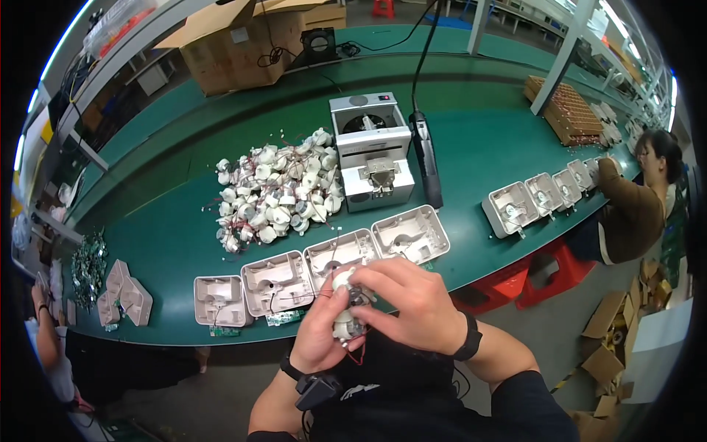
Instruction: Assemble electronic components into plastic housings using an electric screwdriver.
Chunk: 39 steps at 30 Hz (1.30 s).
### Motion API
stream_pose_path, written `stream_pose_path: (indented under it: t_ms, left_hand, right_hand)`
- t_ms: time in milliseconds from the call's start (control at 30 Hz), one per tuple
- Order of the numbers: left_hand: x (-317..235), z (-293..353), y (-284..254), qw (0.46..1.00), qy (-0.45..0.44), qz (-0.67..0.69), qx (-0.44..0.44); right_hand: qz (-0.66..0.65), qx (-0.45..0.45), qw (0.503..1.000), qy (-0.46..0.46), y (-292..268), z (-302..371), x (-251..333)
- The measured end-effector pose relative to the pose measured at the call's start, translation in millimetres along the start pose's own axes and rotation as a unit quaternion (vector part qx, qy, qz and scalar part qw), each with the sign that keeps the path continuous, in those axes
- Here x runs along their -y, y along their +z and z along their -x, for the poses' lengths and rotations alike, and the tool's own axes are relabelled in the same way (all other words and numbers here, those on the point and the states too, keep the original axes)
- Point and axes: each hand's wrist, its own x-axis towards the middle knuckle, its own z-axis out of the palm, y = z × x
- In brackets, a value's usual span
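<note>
Close in front of my body, both hands work on small white rounded plastic parts (345, 327) with grey metal bits and thin red and dark wires. They look like small motor units, though fingers cover much of them. My left hand (318, 335) is closed around the lower parts from the left side. From the right, my right hand (412, 306) pinches the upper part with thumb and forefinger. Just beyond the hands, several pale open plastic housings (276, 283) stand in a row along the table edge. Green circuit boards (285, 318) hang on wires at their near sides.
A heap of white wired parts (276, 188) lies beside a grey benchtop machine (372, 158). An electric screwdriver (426, 158) hangs on its cable. Left are a three-lobed housing (124, 295) and piled circuit boards (90, 269). Rightward, a co-worker (637, 195) sits by more housings (512, 208).
</note>
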Motion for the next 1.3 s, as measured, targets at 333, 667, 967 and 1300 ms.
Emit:
stream_pose_path:
  t_ms: [333, 667, 967, 1300]
  left_hand:
    - [27, 9, -2, 0.996, -0.021, 0.083, 0.025]
    - [32, 16, -5, 0.956, 0.162, -0.233, -0.079]
    - [39, 18, -5, 0.983, 0.113, -0.101, -0.105]
    - [40, 33, -24, 0.997, -0.051, 0.06, -0.015]
  right_hand:
    - [-0.334, 0.117, 0.875, 0.33, -15, 17, -1]
    - [-0.332, 0.066, 0.897, 0.285, -2, 33, -9]
    - [-0.102, 0.026, 0.963, 0.249, -39, 28, -27]
    - [0.165, 0.161, 0.972, -0.047, -39, 10, -104]
